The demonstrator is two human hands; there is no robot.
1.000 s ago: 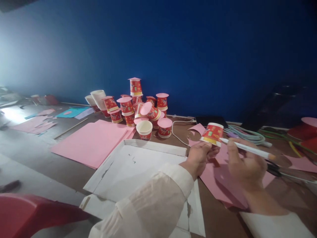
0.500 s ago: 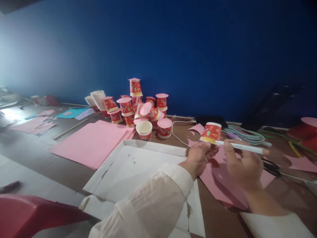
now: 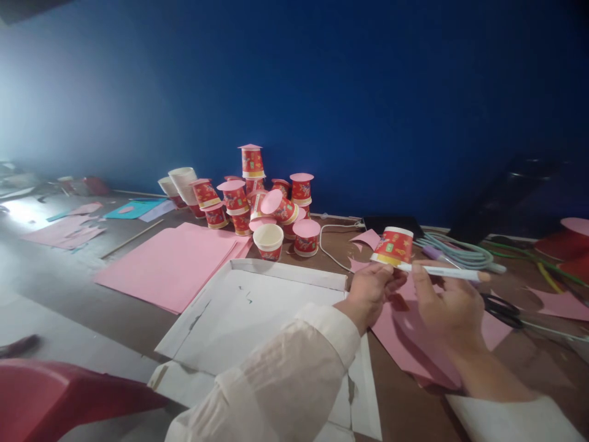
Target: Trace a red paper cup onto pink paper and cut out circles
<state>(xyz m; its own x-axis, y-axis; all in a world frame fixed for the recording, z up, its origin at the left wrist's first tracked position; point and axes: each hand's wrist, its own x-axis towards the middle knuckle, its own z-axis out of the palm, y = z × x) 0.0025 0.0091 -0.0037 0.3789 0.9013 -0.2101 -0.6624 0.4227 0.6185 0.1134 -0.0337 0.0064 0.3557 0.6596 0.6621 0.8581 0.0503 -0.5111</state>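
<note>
My left hand (image 3: 372, 290) is closed on the rim of a red patterned paper cup (image 3: 392, 245), held upside down with its base upward. Between the thumb and fingers of my right hand (image 3: 448, 307) lies a white glue stick or pen-like tube (image 3: 448, 271), roughly level, its left tip touching or very near the cup's yellow-banded rim. Which of those two I cannot tell. Beneath both hands a pink paper sheet (image 3: 414, 350) lies on the table, partly in shadow. A pair of black-handled scissors (image 3: 502, 309) rests just right of my right hand.
Several red cups with pink paper discs (image 3: 234, 197) stand stacked at the back. An upright cup (image 3: 268, 240) is before them. Pink sheets (image 3: 165, 264) and a white cardboard tray (image 3: 276, 307) lie left of my hands. A coiled cable (image 3: 460, 250) lies behind them.
My right hand and the white tube have shifted slightly left, and the tube's right end is a little higher. The cup and my left hand are almost still.
</note>
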